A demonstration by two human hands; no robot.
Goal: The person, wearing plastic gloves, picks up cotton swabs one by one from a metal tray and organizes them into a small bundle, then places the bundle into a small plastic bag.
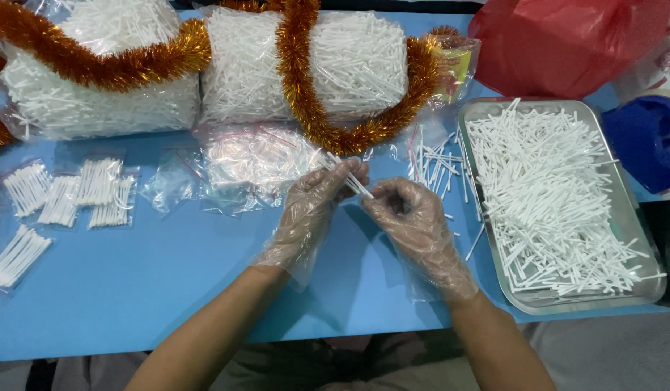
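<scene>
Both my hands wear thin clear plastic gloves and meet over the blue table (132,289). My left hand (313,210) pinches a small bunch of white sticks (349,177) at its fingertips. My right hand (411,224) is curled beside it, its fingers touching the lower end of the same bunch. A metal tray (642,239) piled with loose white sticks lies to the right of my right hand. A few loose sticks (433,163) lie on the table between hands and tray.
Several small filled bags of sticks (67,192) lie at the left. Empty clear bags (248,166) sit behind my hands. Two big bags of sticks (349,61) draped with orange tinsel (299,80) line the back. A red plastic bag (566,43) and a blue object (646,141) are at the right.
</scene>
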